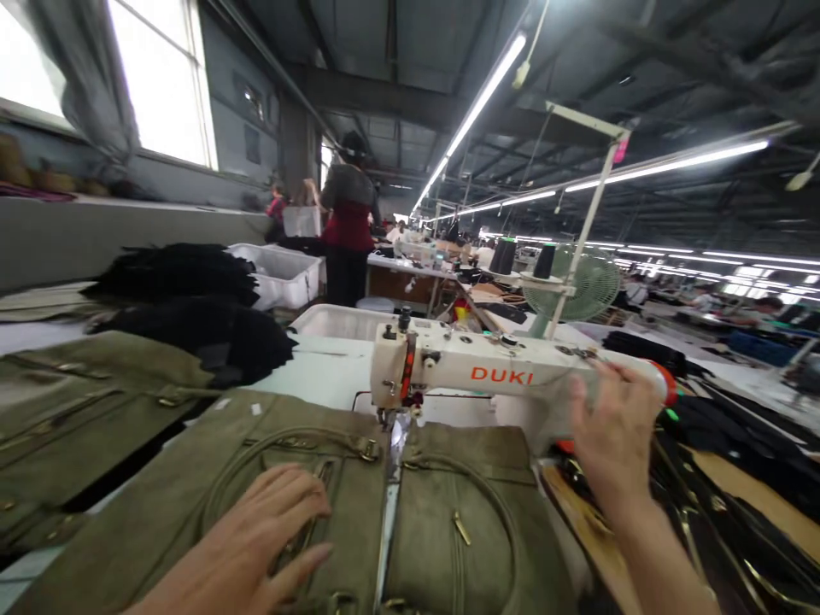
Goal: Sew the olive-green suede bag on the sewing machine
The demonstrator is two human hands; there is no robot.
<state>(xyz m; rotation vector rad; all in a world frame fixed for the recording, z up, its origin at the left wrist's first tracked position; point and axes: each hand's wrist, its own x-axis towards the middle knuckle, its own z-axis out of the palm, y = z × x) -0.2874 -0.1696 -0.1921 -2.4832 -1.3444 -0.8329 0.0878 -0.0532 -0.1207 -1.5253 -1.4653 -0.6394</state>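
An olive green bag panel [461, 521] with zips and curved handles lies under the needle of a white sewing machine [487, 367] marked DUKI. My left hand [256, 547] rests flat on the left part of the olive material, fingers spread, holding nothing. My right hand [615, 436] is raised beside the right end of the machine body, fingers loosely spread and blurred, close to the machine's handwheel [666, 384] but not clearly gripping it.
More olive bag pieces [83, 401] and black fabric piles [192, 307] lie at the left. White bins [282, 273] stand behind. A green fan [576, 286] and thread cones stand behind the machine. Dark straps and zips [736, 495] lie at the right. A person [349, 231] stands further back.
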